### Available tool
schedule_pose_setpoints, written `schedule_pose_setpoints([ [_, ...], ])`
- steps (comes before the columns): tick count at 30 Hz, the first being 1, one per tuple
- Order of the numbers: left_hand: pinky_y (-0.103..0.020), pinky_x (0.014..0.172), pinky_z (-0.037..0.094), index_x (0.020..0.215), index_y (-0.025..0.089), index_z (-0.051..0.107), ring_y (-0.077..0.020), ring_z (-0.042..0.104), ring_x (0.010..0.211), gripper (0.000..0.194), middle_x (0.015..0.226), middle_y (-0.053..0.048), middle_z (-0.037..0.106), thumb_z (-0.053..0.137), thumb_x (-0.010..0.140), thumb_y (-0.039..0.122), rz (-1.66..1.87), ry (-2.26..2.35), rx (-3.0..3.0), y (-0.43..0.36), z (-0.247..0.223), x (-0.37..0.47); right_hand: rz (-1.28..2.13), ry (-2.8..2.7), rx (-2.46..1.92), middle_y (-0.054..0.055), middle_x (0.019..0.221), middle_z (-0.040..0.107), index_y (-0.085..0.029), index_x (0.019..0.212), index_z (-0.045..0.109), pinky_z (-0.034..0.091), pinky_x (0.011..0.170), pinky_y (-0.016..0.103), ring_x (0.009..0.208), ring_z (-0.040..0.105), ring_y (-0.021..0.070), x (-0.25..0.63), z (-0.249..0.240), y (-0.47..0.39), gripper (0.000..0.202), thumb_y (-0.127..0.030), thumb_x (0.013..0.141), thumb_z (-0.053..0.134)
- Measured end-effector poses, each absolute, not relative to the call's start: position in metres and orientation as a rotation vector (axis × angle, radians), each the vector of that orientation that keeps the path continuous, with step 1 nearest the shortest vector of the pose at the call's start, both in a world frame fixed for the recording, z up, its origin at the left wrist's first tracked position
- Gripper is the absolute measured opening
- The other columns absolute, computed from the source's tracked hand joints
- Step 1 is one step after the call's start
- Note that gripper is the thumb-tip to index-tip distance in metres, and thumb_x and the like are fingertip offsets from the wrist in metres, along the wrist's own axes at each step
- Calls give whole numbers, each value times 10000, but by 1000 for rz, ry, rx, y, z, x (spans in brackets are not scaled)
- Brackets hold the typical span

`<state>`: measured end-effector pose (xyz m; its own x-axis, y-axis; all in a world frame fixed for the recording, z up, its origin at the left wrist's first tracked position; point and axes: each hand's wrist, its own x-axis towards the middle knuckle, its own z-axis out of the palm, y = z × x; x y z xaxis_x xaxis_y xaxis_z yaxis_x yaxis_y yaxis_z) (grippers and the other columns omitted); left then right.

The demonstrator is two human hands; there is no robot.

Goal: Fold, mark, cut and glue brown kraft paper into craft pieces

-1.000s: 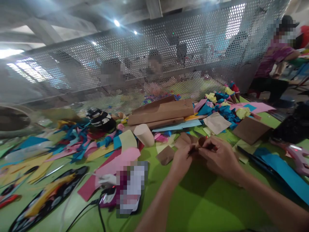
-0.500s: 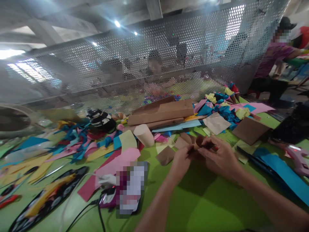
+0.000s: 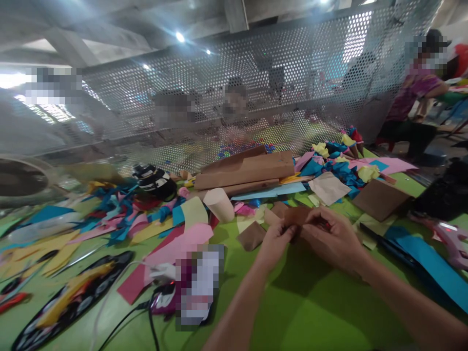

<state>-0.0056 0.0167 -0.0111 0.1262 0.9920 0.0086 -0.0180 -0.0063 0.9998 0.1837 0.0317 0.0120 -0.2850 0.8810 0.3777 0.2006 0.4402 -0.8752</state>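
Between my two hands is a small piece of brown paper (image 3: 295, 216), held above the green table (image 3: 292, 302). My left hand (image 3: 275, 240) pinches its left side, thumb on the near face. My right hand (image 3: 331, 234) has its fingers closed at the paper's right edge, and a small red spot shows among those fingers. Just left of the hands, a loose square of brown paper (image 3: 251, 236) lies on the table. Behind it stands a cream paper roll (image 3: 219, 204), tilted. A larger brown sheet (image 3: 381, 199) lies beyond my right hand.
A phone (image 3: 201, 285) and a purple power adapter (image 3: 163, 298) with cables lie left of my arms. Folded brown paper (image 3: 248, 170) and crumpled coloured paper (image 3: 332, 151) line the perforated metal screen (image 3: 204, 107). A pink glue gun (image 3: 446, 239) is at right. A person (image 3: 413, 92) sits beyond.
The brown paper, curled into a small tube shape before, now shows a broader, flatter face between my hands. My left thumb has shifted onto it. Both hands stay in nearly the same place.
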Motion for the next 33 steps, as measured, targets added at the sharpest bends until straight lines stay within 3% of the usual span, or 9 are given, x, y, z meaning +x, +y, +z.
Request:
schedule_pose_setpoints([
  [6,-253,699,442,956,149,689,-143,552,741,274,831,-36,657,632,918,414,1281,1158,1236,18,-19,-4,1053,-1647,-846,76,1155,715,-257,1234,592,557,858,344,1007,689,232,171,-1,30,392,-296,866,723],
  [10,-259,734,461,957,167,681,-164,598,817,285,906,-51,686,634,920,446,1404,1306,1169,22,-21,-13,920,-1777,-949,51,1035,737,-281,1381,501,546,827,351,943,703,229,184,0,44,486,-278,914,635],
  [16,-228,621,425,954,178,656,-126,565,697,340,850,-19,665,647,897,513,1488,1406,1050,30,-17,-31,232,-2379,-1598,138,1172,680,-200,1237,646,407,695,323,941,675,284,217,-6,75,397,-178,846,585],
  [21,-226,614,426,983,168,675,-121,571,672,362,836,-22,683,675,870,512,1515,1349,1042,29,-15,-29,167,-2457,-1733,155,1193,670,-200,1371,562,316,613,311,907,679,279,218,-14,78,635,-97,745,578],
  [25,-215,575,407,960,162,676,-104,535,614,347,760,1,646,689,860,494,1531,1293,1039,27,-10,-27,130,-2328,-1856,150,1069,738,-241,1345,592,287,570,313,834,697,301,218,-11,75,587,-185,761,615],
  [29,-207,543,386,888,165,653,-85,488,553,325,679,30,591,720,829,477,1558,1308,952,25,-2,-27,289,-2121,-1758,96,949,755,-254,1224,664,357,576,300,732,678,265,230,0,79,491,-266,733,653],
  [33,-200,532,380,820,165,620,-77,467,531,324,634,41,557,741,802,465,1591,1257,865,24,2,-26,916,-1782,-1452,45,905,733,-246,1342,627,415,567,294,625,608,196,235,8,79,581,-325,766,647],
])
